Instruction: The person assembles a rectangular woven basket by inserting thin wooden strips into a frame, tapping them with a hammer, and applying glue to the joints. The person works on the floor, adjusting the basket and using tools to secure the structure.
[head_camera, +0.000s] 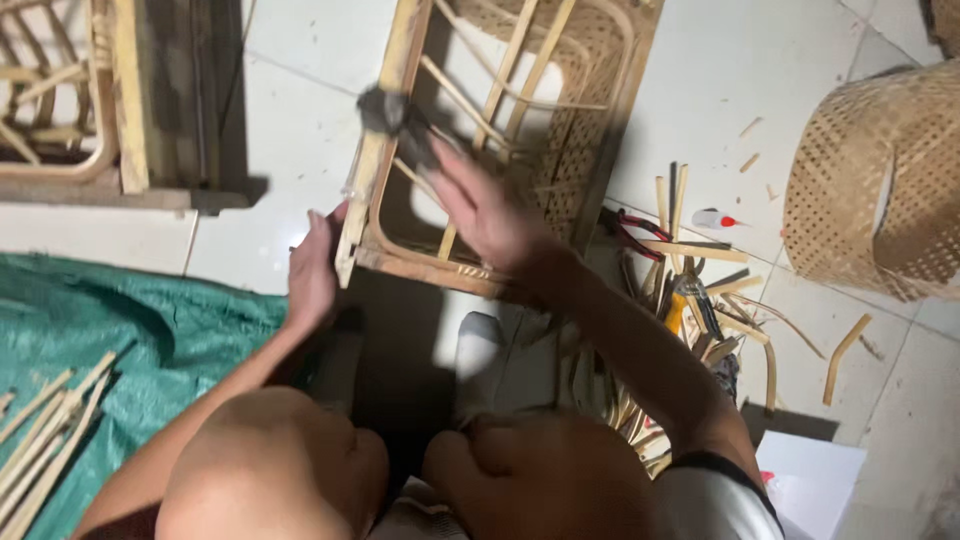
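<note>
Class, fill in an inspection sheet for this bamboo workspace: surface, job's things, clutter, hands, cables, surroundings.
Surface: pale tiled floor, green tarp at left.
Job's things: bamboo frame with woven panel; loose bamboo slat along its left post.
Clutter: bamboo offcuts, red-handled pliers, small red-capped bottle, bundle of bamboo strips.
Hands: left hand steadies the slat's lower end; right hand holds a blurred dark tool.
Cables: nothing seen.
Surroundings: woven basket right, another bamboo frame top left.

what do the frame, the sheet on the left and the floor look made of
Frame: pale bamboo or rattan, unpainted, with slats and a woven panel. Sheet: likely woven plastic tarp, green, creased, slightly shiny. Floor: glazed white tile, judging by grout lines and sheen.
</note>
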